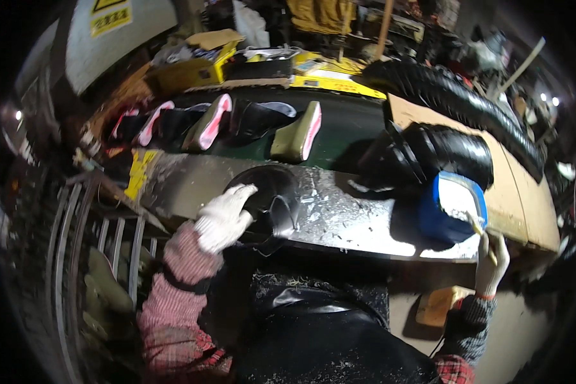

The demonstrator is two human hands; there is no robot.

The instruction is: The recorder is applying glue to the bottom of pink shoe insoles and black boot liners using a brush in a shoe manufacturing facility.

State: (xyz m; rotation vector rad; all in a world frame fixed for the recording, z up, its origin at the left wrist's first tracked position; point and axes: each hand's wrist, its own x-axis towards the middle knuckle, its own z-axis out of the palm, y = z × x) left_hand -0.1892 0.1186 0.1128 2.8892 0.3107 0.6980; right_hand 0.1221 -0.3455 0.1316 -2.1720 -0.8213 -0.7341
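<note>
Starting at the far left, a metal rack (77, 243) of bars stands beside the person's checked sleeve, and above it a dark conveyor belt (345, 125) carries a row of shoe soles (297, 134) on edge, olive and pink, apart from one another. Moving in, the left hand (223, 219), in a white work glove, lies curled over the rounded top of a black shoe piece (272, 201) resting on the scuffed, glue-flecked metal tabletop (339, 217); the grip is closed around the piece's near edge, fingers wrapped over it. That black piece looks light and rubbery, soft enough to flex, with a sheen that hints at a slick surface, so the rim or the thicker heel side seems the sound place to take hold. Further right, a fat black ribbed hose (448, 150) lies across the tabletop, and just in front of it sits a blue tub (445, 214), open at the top, with a pale, whitish filling, likely glue, though I cannot tell for sure. At the right edge, the right hand (491, 262), gloved too, is closed on the handle of a brush (480, 229) whose head reaches to the tub's rim. Below, a yellowish block (438, 306) sits near that wrist.
</note>
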